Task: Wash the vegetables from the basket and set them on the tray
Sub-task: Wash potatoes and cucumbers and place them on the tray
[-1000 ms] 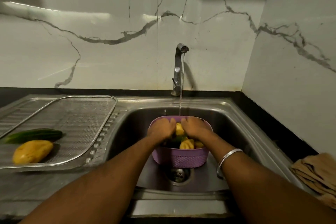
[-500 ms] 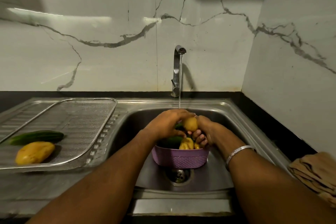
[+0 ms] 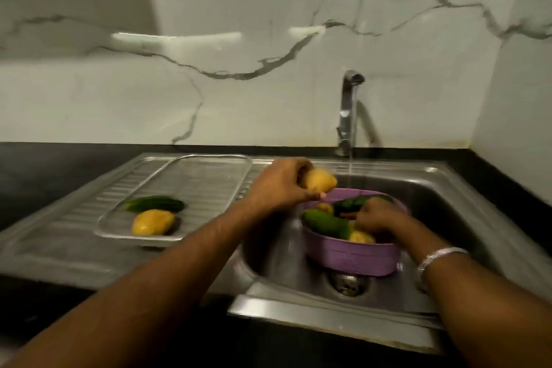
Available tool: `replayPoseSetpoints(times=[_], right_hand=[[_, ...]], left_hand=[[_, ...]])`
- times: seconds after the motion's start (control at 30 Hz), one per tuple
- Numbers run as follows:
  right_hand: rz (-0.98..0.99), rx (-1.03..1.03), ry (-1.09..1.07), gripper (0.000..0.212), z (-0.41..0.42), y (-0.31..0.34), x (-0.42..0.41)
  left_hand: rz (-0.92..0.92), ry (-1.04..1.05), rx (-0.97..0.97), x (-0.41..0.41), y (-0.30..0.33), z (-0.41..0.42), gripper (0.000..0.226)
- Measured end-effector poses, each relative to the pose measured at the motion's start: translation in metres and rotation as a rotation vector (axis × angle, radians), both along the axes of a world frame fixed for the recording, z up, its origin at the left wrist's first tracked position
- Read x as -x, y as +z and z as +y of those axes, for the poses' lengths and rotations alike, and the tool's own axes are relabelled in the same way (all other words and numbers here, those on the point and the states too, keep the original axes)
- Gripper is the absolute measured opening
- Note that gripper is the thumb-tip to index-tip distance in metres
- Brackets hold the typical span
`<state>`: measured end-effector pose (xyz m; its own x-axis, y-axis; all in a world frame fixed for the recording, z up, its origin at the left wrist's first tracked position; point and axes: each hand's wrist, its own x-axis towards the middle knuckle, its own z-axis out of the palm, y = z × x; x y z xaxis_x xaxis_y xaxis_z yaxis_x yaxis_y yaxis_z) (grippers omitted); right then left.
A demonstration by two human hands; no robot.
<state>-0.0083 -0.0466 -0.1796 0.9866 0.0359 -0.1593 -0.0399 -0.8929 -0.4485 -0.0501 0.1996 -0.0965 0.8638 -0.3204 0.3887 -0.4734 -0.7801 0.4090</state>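
Note:
A purple basket (image 3: 349, 260) stands in the steel sink (image 3: 442, 188) and holds green and yellow vegetables, among them a green cucumber (image 3: 324, 222). My left hand (image 3: 279, 185) grips a yellow vegetable (image 3: 319, 180) above the sink's left rim, left of the water stream. My right hand (image 3: 378, 215) is down inside the basket among the vegetables; whether it grips one is hidden. A wire tray (image 3: 209, 163) lies on the drainboard at the left, with a green cucumber (image 3: 155, 204) and a yellow vegetable (image 3: 152, 222) on it.
The tap (image 3: 348, 113) at the back runs a thin stream of water into the sink just behind the basket. The drain (image 3: 348, 284) shows in front of the basket. Black counter surrounds the sink, with marble walls behind and at the right.
My left hand has lifted the yellow vegetable out from under the stream and carried it left. My right hand let go of it and dropped into the basket. The view has swung left.

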Motion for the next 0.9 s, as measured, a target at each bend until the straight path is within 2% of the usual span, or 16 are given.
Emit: replayPoseSetpoints(times=[0.13, 0.33, 0.5, 0.67, 0.8, 0.9], right_hand=[[-0.006, 0.115, -0.048, 0.035, 0.004, 0.007, 0.007], [0.035, 0.211, -0.018, 0.031, 0.006, 0.007, 0.001], [0.04, 0.164, -0.01, 0.027, 0.006, 0.011, 0.008], [0.064, 0.168, -0.036, 0.025, 0.005, 0.009, 0.005], [0.059, 0.173, -0.054, 0.024, 0.006, 0.009, 0.007], [0.064, 0.14, -0.089, 0.022, 0.007, 0.01, 0.009]], left_hand=[[0.032, 0.068, -0.033, 0.044, 0.035, 0.075, 0.064], [0.118, 0.245, -0.214, 0.09, 0.06, 0.177, 0.062], [0.239, 0.242, -0.543, 0.102, 0.052, 0.199, 0.054], [0.31, 0.225, -0.574, 0.093, 0.051, 0.21, 0.05], [0.495, 0.202, -0.638, 0.083, 0.059, 0.21, 0.059], [0.562, 0.215, -0.619, 0.079, 0.07, 0.205, 0.057]])
